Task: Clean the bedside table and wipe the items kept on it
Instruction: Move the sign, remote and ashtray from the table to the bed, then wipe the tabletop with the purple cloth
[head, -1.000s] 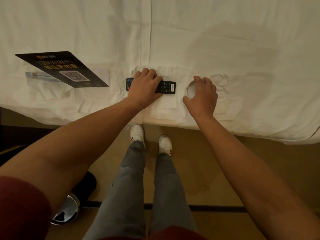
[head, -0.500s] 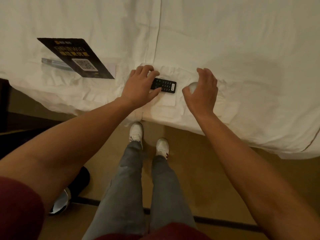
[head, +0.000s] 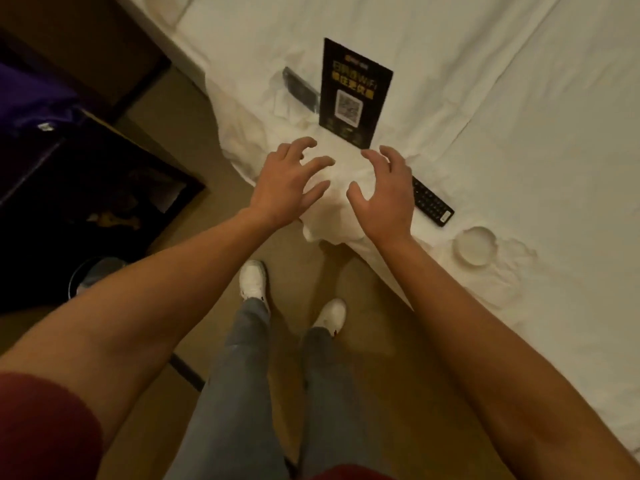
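Both hands, left hand (head: pixel 284 183) and right hand (head: pixel 384 195), hover open and empty over the bed (head: pixel 519 116). The remote (head: pixel 433 202) and ashtray (head: pixel 476 245) lie near the edge; a snagged sheet could tip them off.

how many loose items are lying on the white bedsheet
4. A black wifi card at the top, a dark flat object just left of it, a remote by the right hand, and a round white dish below it. Folds could hide more.
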`<action>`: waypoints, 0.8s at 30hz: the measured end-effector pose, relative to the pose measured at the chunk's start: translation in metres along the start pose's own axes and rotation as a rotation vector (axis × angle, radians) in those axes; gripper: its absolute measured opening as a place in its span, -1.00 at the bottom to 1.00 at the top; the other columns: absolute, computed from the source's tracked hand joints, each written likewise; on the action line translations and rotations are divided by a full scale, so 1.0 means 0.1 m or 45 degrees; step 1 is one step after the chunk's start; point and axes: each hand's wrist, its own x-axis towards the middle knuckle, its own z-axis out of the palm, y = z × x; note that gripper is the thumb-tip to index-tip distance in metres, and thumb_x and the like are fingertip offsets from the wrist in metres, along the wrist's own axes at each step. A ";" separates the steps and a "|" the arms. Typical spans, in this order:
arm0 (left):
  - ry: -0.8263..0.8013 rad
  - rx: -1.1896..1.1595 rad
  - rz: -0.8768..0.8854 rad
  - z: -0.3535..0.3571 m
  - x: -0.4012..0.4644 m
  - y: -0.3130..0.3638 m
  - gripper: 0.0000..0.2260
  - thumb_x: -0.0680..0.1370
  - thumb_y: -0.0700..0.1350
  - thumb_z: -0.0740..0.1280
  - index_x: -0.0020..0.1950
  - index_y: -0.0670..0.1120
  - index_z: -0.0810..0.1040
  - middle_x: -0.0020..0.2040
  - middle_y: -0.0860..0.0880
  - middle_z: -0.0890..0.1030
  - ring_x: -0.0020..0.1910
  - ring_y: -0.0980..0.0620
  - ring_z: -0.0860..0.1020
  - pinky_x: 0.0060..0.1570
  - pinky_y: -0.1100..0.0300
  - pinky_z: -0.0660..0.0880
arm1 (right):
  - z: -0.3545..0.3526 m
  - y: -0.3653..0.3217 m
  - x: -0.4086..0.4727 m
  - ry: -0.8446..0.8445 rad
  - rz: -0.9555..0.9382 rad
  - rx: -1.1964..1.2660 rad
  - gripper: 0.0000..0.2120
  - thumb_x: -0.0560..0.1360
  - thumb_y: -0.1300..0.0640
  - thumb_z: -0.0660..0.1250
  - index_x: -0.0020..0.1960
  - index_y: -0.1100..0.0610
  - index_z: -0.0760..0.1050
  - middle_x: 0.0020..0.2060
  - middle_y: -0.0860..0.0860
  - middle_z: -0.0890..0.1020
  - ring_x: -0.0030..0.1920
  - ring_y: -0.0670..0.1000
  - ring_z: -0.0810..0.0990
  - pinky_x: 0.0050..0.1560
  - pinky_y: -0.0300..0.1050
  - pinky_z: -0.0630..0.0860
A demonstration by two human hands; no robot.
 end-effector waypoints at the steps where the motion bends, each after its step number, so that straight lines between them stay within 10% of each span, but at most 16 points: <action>1: 0.024 0.001 -0.039 -0.05 -0.10 -0.16 -0.63 0.62 0.18 0.27 0.39 0.10 0.52 0.45 -0.12 0.43 0.25 -0.14 0.50 0.23 -0.11 0.47 | 0.09 -0.12 0.00 -0.027 -0.047 -0.003 -0.50 0.54 -0.07 0.38 0.45 -0.01 0.47 0.48 0.06 0.44 0.45 0.10 0.42 0.43 0.06 0.44; 24: 0.353 0.008 -0.836 -1.41 -2.38 -4.10 -0.58 0.63 0.18 0.24 0.45 0.09 0.40 0.46 -0.10 0.36 0.25 -0.13 0.45 0.22 -0.06 0.42 | 2.68 -3.76 0.31 -0.481 -0.579 -0.100 -0.38 0.51 -0.07 0.44 0.53 0.01 0.39 0.54 0.15 0.35 0.48 0.19 0.38 0.43 0.10 0.36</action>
